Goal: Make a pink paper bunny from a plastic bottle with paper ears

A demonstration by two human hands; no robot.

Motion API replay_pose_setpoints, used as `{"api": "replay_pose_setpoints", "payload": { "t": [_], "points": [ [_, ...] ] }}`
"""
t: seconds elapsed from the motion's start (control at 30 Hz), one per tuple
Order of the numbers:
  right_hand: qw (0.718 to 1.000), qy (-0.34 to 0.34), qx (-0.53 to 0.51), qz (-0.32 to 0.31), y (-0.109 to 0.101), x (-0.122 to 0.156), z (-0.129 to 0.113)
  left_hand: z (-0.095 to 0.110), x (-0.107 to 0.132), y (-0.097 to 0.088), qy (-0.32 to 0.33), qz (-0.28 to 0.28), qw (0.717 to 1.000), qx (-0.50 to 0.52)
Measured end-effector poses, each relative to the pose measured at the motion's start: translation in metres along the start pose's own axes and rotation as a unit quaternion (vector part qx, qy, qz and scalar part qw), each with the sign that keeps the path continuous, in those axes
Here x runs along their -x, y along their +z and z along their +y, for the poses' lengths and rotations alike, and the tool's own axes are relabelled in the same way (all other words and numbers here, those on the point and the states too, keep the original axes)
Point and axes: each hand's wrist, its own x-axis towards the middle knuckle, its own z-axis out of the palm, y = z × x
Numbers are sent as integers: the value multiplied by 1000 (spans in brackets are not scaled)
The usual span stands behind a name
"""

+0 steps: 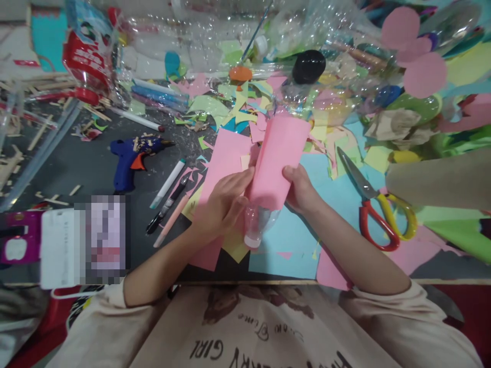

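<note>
A sheet of pink paper (278, 158) is curved around a clear plastic bottle (258, 227), whose capped neck sticks out toward me. Against the left side of the wrapped paper lies my left hand (228, 199), fingers bent along its edge. My right hand (301, 189) grips the right side, thumb on top and the other fingers hidden beneath. Under the bottle are a flat pink sheet (226, 168) and a light blue sheet (295, 255).
Red-and-yellow scissors (374, 204) lie to the right. A blue glue gun (128, 158), a white marker (169, 183) and a black pen (166, 207) lie to the left. Paper scraps (215, 110), plastic bottles and a red-labelled bottle (86, 64) crowd the back.
</note>
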Motion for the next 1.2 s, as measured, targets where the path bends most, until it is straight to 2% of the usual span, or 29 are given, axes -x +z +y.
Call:
{"api": "replay_pose_setpoints", "payload": {
  "t": [0.2, 0.4, 0.5, 0.57, 0.63, 0.7, 1.0, 1.2],
  "points": [
    [1000, 4, 1, -1, -2, 0, 2, 2, 4, -1, 51, 4, 998, -27],
    [1000, 6, -9, -16, -1, 0, 2, 1, 4, -8, 150, 89, 984, -38],
    [999, 10, -8, -38, 0, 0, 1, -1, 1, -9, 126, 87, 985, -74],
    [999, 10, -10, -49, 1, 0, 1, -3, -1, -7, 98, 38, 990, -89],
    [998, 8, -9, -54, 2, 0, 1, -4, -2, -5, 97, -11, 990, -101],
    [998, 6, -7, -57, 2, 0, 1, -4, -2, -3, 102, -30, 988, -110],
    [997, 9, -12, -81, 6, 0, -2, 5, 2, -6, 106, 10, 993, -59],
    [995, 18, 26, -97, -2, 0, 4, 0, 1, -4, 87, 20, 996, -13]
  ]
}}
